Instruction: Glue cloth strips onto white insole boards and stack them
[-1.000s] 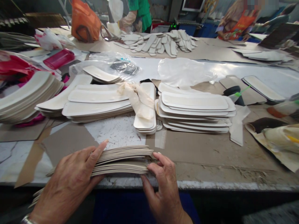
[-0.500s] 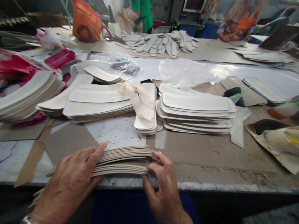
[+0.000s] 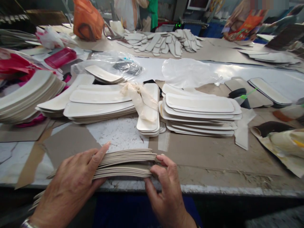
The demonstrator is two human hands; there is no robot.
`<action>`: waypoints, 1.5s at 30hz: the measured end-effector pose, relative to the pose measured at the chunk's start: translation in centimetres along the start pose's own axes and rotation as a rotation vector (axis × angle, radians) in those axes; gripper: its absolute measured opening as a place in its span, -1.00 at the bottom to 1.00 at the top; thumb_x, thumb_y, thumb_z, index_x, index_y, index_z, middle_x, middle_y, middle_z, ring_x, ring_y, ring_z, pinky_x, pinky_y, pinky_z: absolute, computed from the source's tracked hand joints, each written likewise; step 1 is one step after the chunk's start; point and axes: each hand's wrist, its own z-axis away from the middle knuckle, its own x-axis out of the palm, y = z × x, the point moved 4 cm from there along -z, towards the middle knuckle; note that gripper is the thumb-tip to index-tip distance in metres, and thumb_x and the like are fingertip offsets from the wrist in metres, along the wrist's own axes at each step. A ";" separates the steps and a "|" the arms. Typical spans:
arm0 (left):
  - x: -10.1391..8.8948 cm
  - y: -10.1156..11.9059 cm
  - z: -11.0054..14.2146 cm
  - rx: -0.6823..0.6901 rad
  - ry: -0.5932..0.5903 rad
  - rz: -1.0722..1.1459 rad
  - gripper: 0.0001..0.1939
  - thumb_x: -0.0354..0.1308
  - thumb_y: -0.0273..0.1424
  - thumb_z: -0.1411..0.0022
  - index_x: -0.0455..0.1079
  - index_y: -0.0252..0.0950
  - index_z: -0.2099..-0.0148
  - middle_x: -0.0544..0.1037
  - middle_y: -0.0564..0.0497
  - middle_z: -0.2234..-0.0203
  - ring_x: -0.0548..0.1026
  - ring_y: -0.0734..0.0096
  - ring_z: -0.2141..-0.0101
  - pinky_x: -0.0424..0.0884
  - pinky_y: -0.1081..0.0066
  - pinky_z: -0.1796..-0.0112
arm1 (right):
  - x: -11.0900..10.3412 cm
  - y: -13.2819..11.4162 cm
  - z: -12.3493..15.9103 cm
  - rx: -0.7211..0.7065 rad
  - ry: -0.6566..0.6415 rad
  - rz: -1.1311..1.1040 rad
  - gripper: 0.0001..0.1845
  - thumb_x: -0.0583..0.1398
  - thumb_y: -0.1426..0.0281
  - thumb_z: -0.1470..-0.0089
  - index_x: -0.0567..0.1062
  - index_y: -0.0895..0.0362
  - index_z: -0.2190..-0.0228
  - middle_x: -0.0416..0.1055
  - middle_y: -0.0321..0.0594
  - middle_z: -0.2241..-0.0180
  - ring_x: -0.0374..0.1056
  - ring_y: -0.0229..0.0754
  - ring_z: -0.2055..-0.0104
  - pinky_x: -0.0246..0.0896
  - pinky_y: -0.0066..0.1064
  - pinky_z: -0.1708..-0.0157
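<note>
At the table's front edge, a stack of thin, curved, beige strips stands on edge, split by a gap into two bundles. My left hand is closed around the stack's left part, thumb over the far side; its other fingers are largely hidden. At the right end, my right hand is closed on the strips, with fingertips on the far bundle's end and the thumb at the near bundle's end. Just beyond lie piles of white-faced strips, and a crumpled cream cloth or glove rests on one pile.
More strip piles stand at the left. Behind them are a clear plastic bag, a pink bottle and an orange bag. A loose heap of strips lies on the far table. Two people are beyond it; a rolled sheet lies right.
My hands and the stack hold nearly the same position. In the background, the person in green has shifted right, and a pale plastic bag near them has moved.
</note>
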 end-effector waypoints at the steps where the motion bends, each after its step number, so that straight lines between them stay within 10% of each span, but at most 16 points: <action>1: 0.0 0.0 0.0 0.001 0.003 0.000 -0.12 0.14 -0.52 -0.16 -0.31 -0.15 -0.35 0.37 -0.19 0.03 0.37 0.01 0.09 0.28 0.08 0.11 | 0.0 0.0 0.0 0.001 0.000 -0.003 -0.78 0.11 0.59 -0.07 0.34 0.11 0.22 0.14 -0.04 -0.01 0.14 -0.04 -0.09 0.18 -0.18 -0.02; 24: -1.1 0.4 -0.8 -0.001 -0.048 -0.032 -0.36 0.01 -0.49 -0.25 -0.12 -0.29 -0.31 0.41 -0.22 0.01 0.40 0.03 0.06 0.27 0.14 0.13 | 0.0 -0.5 -0.6 0.030 0.049 -0.111 -0.79 0.14 0.61 -0.04 0.37 0.09 0.29 0.21 -0.12 0.13 0.27 -0.12 0.05 0.29 -0.27 0.09; 45: 0.2 0.0 0.5 -0.011 0.012 -0.025 -0.11 0.09 -0.51 -0.16 -0.38 -0.13 -0.37 0.41 -0.19 0.04 0.42 0.02 0.08 0.29 0.10 0.09 | -0.1 0.4 -0.2 -0.100 0.059 -0.144 -0.74 0.14 0.57 -0.09 0.28 0.10 0.18 0.34 -0.11 0.20 0.35 -0.13 0.12 0.38 -0.31 0.14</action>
